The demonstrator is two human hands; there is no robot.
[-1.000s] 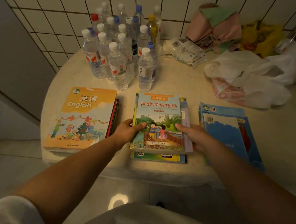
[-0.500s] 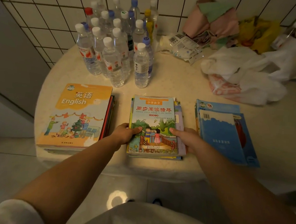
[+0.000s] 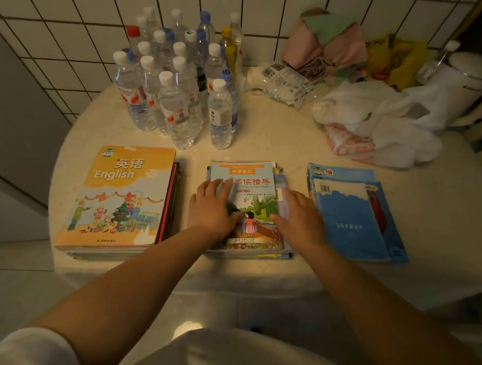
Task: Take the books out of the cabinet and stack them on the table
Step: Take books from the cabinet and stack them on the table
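Three stacks of books lie on the round cream table (image 3: 265,144). The left stack is topped by an orange English textbook (image 3: 119,193). In the middle is a stack topped by a green and blue illustrated reading book (image 3: 257,200). The right stack has blue books (image 3: 351,215). My left hand (image 3: 212,209) lies flat on the left part of the middle book's cover, fingers straight. My right hand (image 3: 297,214) rests flat on its right part and edge. Neither hand grips anything.
Several plastic water bottles (image 3: 181,87) stand at the back left of the table. White plastic bags (image 3: 381,123), folded cloths (image 3: 326,43) and a packet (image 3: 284,82) crowd the back right. A tiled wall (image 3: 73,28) runs behind. A white kettle (image 3: 469,84) is at the far right.
Both hands let go of the middle book's near corners and slid forward onto its cover, now lying flat. The book has settled squarely on the middle stack.
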